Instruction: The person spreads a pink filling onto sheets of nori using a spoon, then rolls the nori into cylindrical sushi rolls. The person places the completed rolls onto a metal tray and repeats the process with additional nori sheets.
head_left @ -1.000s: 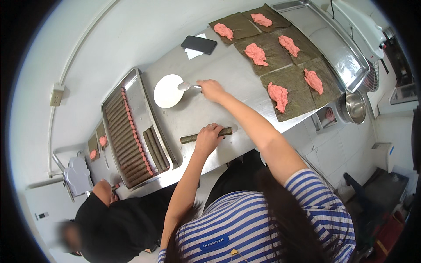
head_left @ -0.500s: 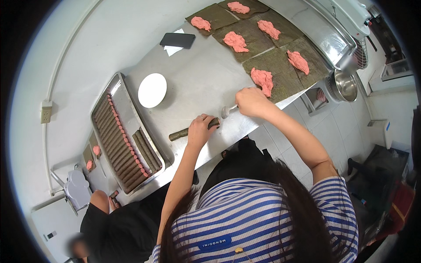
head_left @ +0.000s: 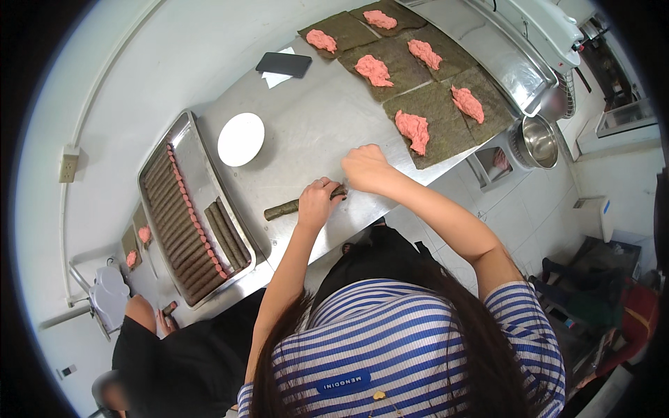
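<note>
A dark seaweed roll lies on the steel table in front of me, pointing left to right. My left hand is closed around its right part. At the roll's right end is my right hand, fingers curled shut on the metal spoon, which it now hides from view. Beyond, at the upper right, dark seaweed sheets lie side by side, each with a lump of pink paste.
A metal tray at left holds a row of pink-tipped rolls and a few apart. A white dish and dark phone rest behind. Steel bowl stands at right. A co-worker's hand is at lower left.
My right hand has moved left with the spoon, from beside the seaweed sheets to the roll's right end. My left hand still holds the roll.
</note>
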`<state>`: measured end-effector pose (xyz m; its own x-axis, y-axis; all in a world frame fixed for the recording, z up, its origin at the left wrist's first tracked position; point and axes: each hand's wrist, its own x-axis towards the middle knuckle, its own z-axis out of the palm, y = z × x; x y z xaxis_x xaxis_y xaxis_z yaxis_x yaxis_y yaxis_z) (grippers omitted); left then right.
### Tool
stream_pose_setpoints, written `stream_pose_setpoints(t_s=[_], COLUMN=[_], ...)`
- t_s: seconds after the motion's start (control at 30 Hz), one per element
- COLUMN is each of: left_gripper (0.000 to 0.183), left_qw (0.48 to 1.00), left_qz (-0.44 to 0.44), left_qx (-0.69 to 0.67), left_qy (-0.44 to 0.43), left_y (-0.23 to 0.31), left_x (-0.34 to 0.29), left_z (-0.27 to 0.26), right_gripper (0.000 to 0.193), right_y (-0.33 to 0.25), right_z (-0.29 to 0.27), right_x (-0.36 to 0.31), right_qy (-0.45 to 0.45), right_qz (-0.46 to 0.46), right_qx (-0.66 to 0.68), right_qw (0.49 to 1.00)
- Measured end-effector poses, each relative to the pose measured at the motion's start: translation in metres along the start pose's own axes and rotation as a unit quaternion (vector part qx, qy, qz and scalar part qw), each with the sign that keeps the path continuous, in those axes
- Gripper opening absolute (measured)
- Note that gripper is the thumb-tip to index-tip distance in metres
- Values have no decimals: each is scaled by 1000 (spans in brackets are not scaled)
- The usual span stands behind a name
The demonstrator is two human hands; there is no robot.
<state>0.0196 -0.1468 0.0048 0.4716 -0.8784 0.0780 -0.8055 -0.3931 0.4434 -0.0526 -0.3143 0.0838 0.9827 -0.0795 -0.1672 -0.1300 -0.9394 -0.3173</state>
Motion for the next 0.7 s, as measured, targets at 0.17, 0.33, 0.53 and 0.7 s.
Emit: stream_pose_setpoints(t_s=[0.17, 0.33, 0.53, 0.7], left_gripper=[27, 35, 46, 44], left_qw=[1000, 998, 992, 981], left_qz=[-18, -44, -67, -102], left_qx=[2, -31, -10, 11], left_qy=[0, 15, 104, 166], left_y=[-2, -7, -21, -34], left_x=[-2, -12, -42, -57], left_z=[4, 7, 9, 13], right_gripper=[9, 14, 28, 15], right_y=[-7, -9, -67, -142], right_z=[-18, -70, -83, -34], right_x=[8, 20, 94, 165], right_qy=[-16, 21, 38, 23], right_qz=[33, 59, -229, -516], right_qx=[-33, -58, -124, -218], right_qw=[999, 996, 965, 828])
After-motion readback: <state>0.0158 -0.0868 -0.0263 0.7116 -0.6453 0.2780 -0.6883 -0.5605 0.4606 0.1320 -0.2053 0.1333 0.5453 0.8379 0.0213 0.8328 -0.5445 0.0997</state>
